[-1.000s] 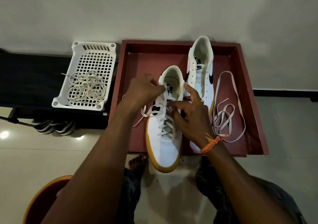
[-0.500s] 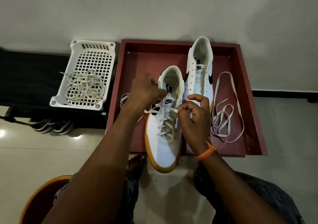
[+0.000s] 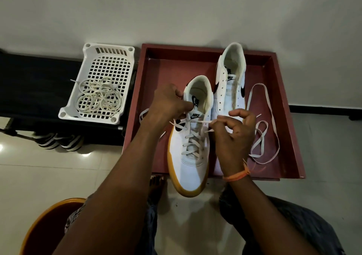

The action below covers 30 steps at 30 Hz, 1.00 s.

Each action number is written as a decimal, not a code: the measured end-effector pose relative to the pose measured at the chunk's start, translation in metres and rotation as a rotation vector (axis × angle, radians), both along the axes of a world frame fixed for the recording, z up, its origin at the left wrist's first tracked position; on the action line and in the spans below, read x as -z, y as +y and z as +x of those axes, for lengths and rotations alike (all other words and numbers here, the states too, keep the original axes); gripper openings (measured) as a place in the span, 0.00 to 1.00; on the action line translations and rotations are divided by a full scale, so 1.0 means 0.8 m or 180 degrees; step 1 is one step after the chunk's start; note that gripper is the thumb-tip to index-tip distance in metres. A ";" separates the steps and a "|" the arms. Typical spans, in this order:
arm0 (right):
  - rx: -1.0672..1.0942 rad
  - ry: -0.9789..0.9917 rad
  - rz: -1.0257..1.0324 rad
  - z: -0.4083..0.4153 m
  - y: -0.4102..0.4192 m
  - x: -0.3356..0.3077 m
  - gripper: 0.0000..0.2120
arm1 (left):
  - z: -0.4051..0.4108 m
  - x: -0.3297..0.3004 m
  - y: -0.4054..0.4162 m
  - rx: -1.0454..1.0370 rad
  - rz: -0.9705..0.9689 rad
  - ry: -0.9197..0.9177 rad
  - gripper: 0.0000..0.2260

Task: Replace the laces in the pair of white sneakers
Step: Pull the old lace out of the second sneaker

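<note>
Between my hands, near sneaker [image 3: 191, 156] is sitting; right hand [image 3: 234, 135] and left hand [image 3: 168, 105] are pinching its lace [image 3: 203, 122]. Two sneakers, one loose lace [image 3: 264, 137].

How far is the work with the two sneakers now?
Done: old laces lie in the white basket. In hand: near sneaker almost laced; right hand pinches its lace, left hand at the collar. Left: far sneaker unlaced; loose lace waits.

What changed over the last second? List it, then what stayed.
The right hand moved off the near sneaker toward the right, now pinching the lace end and drawing it sideways. The left hand still grips the sneaker's left side. The far sneaker, loose lace, basket and tray stayed put.
</note>
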State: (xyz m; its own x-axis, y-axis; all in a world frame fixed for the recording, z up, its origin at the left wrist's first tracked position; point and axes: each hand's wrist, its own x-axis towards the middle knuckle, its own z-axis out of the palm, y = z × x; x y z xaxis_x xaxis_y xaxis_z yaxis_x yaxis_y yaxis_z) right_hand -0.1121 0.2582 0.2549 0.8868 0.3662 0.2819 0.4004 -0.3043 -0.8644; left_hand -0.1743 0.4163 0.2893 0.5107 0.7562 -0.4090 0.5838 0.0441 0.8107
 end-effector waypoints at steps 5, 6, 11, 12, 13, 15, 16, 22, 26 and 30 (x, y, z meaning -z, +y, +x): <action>-0.0580 -0.0841 -0.0624 -0.012 -0.001 0.004 0.10 | 0.000 0.002 0.005 0.0037 -0.0153 -0.0021 0.14; -0.0703 -0.1066 -0.0928 -0.010 0.004 0.009 0.13 | 0.000 0.003 0.006 0.0068 -0.0154 -0.0009 0.14; -0.0640 -0.1248 -0.1468 -0.016 0.022 0.019 0.16 | 0.000 0.002 0.006 0.0134 -0.0111 0.0020 0.12; -0.0662 -0.1225 -0.1302 -0.017 0.020 0.017 0.14 | 0.000 0.002 0.006 0.0132 -0.0119 0.0011 0.12; -0.0652 -0.1176 -0.1039 -0.015 0.016 0.012 0.10 | 0.000 0.001 0.006 0.0130 -0.0131 0.0003 0.11; -0.0454 -0.0886 -0.0560 -0.008 0.009 0.004 0.05 | -0.001 0.000 0.007 0.0107 -0.0201 -0.0008 0.11; -0.0300 -0.0726 -0.0393 -0.004 0.005 0.000 0.04 | -0.001 0.000 0.007 0.0096 -0.0230 -0.0018 0.12; -0.0533 -0.1038 -0.0717 -0.001 -0.010 -0.003 0.08 | -0.005 0.003 0.009 0.0077 -0.0353 -0.0142 0.14; -0.0884 -0.1633 -0.1563 -0.004 0.014 0.016 0.11 | -0.004 0.002 0.008 0.0155 -0.0304 -0.0087 0.15; -0.0853 -0.1416 -0.1236 -0.008 0.018 0.018 0.03 | -0.004 0.001 0.007 0.0146 -0.0282 -0.0104 0.15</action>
